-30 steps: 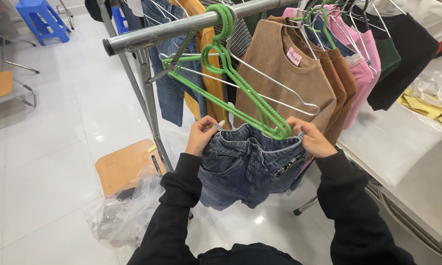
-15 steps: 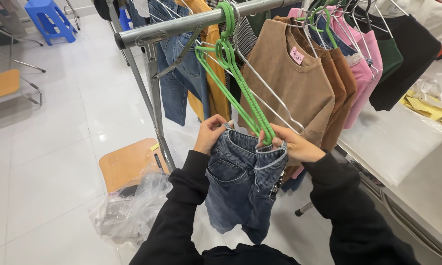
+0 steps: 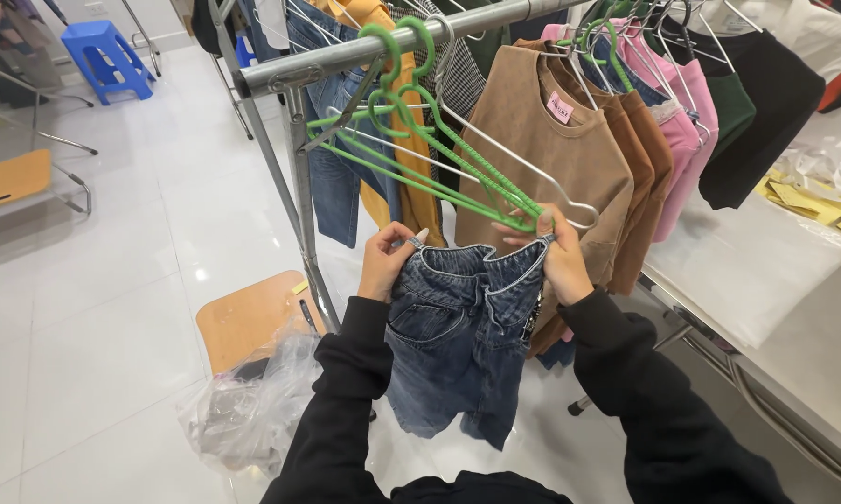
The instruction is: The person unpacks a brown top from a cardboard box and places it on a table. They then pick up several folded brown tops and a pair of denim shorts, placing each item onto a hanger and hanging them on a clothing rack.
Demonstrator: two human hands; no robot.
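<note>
At the far left a blue plastic stool [image 3: 111, 58] stood on the white tiled floor [image 3: 112, 280], with a wooden seat [image 3: 10, 179] on a metal frame nearer the edge. Further in, a second wooden seat [image 3: 252, 317] sat low beside the rack's upright, and a crumpled clear plastic bag [image 3: 248, 411] lay just in front of it. The metal clothes rail [image 3: 346, 54] ran across the top, and green hangers [image 3: 411, 159] hooked over it slanted down to the right.

The left hand [image 3: 386, 263] had its grip closed on the left corner of the waistband of a pair of blue jeans [image 3: 458, 345], fingers pinched over the denim. The jeans hung below the rail, waistband spread between both hands, legs dropping toward the floor in front of the person's black sleeves. The right hand [image 3: 558, 254] had its grip clamped on the waistband's right corner, touching the lower ends of the green hangers and a wire hanger [image 3: 532, 173].

Behind hung a brown sweatshirt [image 3: 551, 149], then a pink top [image 3: 686, 140] and a black garment [image 3: 765, 103]. At the right a white counter [image 3: 793, 308] carried yellow papers [image 3: 807, 201].
</note>
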